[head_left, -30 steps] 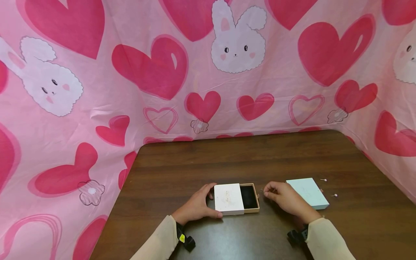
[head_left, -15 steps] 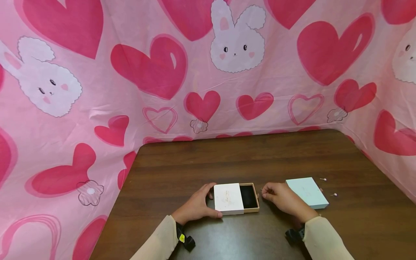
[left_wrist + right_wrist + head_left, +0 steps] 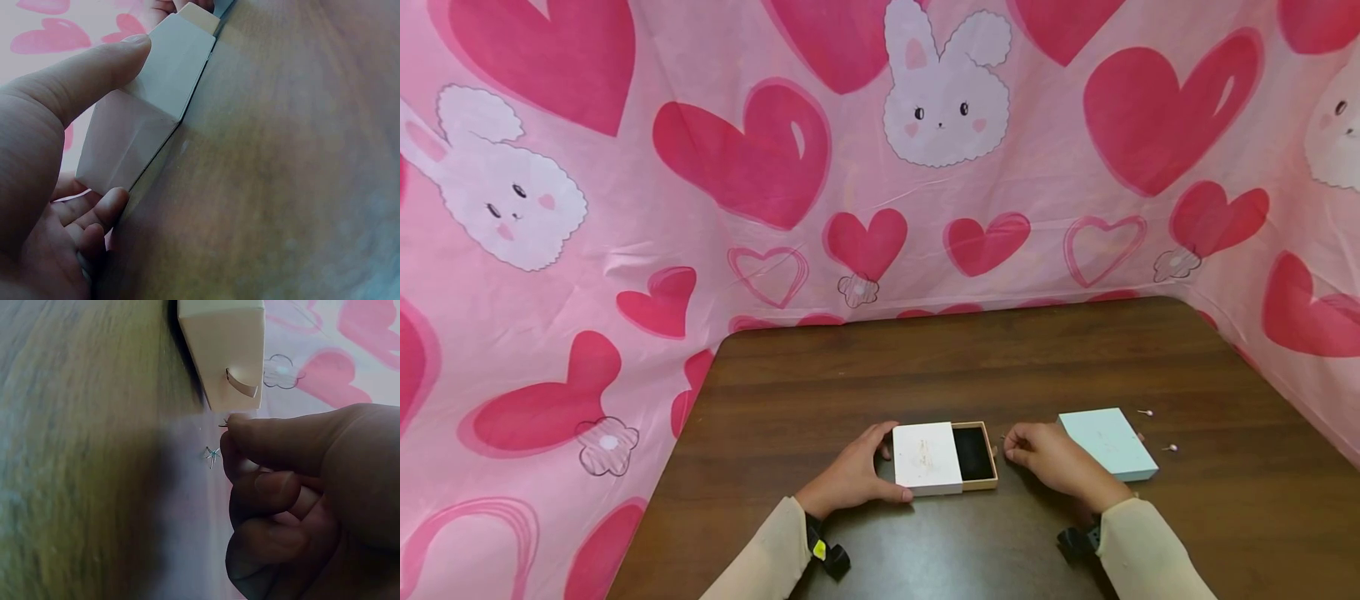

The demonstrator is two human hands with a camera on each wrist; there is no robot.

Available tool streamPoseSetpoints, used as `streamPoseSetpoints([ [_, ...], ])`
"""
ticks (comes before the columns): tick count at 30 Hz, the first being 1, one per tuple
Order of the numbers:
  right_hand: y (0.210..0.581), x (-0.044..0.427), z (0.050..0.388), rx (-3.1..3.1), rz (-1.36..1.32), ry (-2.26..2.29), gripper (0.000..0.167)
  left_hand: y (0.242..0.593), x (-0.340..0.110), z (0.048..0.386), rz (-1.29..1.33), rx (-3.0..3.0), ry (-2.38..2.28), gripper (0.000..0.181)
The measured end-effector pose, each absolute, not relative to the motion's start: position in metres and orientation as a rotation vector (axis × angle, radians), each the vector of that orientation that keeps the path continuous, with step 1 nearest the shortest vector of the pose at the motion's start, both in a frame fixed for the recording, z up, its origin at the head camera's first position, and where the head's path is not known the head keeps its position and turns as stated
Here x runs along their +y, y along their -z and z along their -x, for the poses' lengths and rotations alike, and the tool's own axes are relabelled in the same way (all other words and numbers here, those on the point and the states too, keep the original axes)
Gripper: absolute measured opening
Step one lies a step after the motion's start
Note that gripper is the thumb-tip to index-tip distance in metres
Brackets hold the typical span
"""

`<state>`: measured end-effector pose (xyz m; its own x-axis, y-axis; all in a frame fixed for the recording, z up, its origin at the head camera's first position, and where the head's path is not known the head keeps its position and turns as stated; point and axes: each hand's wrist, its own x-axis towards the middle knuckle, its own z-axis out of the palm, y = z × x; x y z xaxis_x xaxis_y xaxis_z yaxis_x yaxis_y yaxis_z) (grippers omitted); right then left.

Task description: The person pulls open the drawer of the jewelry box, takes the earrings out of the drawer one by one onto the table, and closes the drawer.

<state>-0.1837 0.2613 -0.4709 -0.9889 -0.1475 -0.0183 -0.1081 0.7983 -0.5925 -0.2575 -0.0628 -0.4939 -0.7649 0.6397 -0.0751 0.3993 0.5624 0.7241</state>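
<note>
A white sleeve box (image 3: 923, 458) lies on the table, its kraft drawer (image 3: 992, 483) slid partly out to the right, showing a black pad (image 3: 973, 455). My left hand (image 3: 853, 477) grips the sleeve's left end, thumb on the near side, as the left wrist view also shows. Just right of the drawer, my right hand (image 3: 1048, 454) pinches a tiny star-shaped earring (image 3: 224, 423) between thumb and forefinger. Below it a starry silver shape (image 3: 212, 454) shows; I cannot tell whether it is a second piece or a reflection. A ribbon pull tab (image 3: 242, 383) sticks out of the drawer front.
Beside my right wrist sits a pale mint box (image 3: 1108, 444). Two pearl stud earrings lie right of it, a far one (image 3: 1148, 413) and a nearer one (image 3: 1173, 448). Pink heart-and-rabbit cloth (image 3: 1000, 192) hangs around the brown wooden table (image 3: 925, 367).
My right hand has shifted very slightly left toward the drawer and then stayed put. The left hand and the white box hold still; the head view drifts a little.
</note>
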Motion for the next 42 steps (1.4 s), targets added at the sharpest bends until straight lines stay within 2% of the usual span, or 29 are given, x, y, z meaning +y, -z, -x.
streamPoseSetpoints([
  [42,0.4747,0.2601,0.1824,2.919,0.225,0.878,0.015,0.4956,-0.0629,0.2575,-0.847,2.471,-1.017,0.107],
])
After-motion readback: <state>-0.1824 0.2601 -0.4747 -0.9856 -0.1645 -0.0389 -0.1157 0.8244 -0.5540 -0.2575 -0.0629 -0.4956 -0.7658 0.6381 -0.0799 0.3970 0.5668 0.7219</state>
